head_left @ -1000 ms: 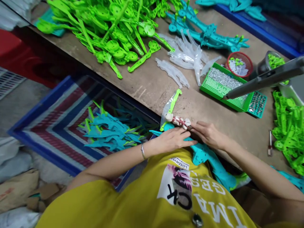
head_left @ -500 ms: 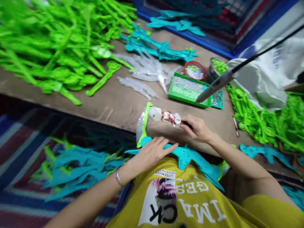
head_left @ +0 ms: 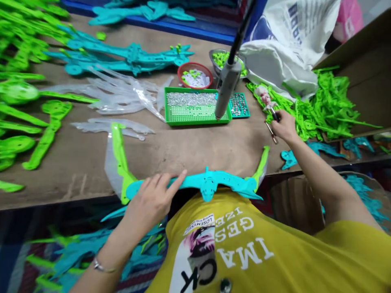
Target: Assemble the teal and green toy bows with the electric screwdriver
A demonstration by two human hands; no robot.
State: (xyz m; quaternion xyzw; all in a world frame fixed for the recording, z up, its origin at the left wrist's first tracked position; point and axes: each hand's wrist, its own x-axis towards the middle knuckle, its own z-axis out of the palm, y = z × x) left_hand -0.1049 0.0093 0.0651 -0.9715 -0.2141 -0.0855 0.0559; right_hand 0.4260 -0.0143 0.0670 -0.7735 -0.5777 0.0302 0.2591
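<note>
My left hand (head_left: 154,193) rests on the left part of a long teal plastic piece (head_left: 226,178) at the table's front edge, fingers spread over it. Green pieces with clear film join its two ends, one green arm (head_left: 119,152) at the left and another (head_left: 262,165) at the right. My right hand (head_left: 284,125) is closed round the dark handle of a tool with a white and red wrapped end (head_left: 265,97), over the near edge of a green heap. A small metal rod (head_left: 271,133) lies just beside that hand.
A green tray (head_left: 198,122) of small metal parts stands mid-table, with a grey hanging driver (head_left: 226,87) above it. Behind are a red basket (head_left: 194,75) and a metal bowl (head_left: 241,65). Clear strips (head_left: 122,95) and green pieces (head_left: 49,134) lie left; a white bag (head_left: 284,53) is at right.
My right hand has carried the wrapped tool away to the right, from beside the teal piece to the green heap. My left hand stays on the teal piece. The view has shifted right.
</note>
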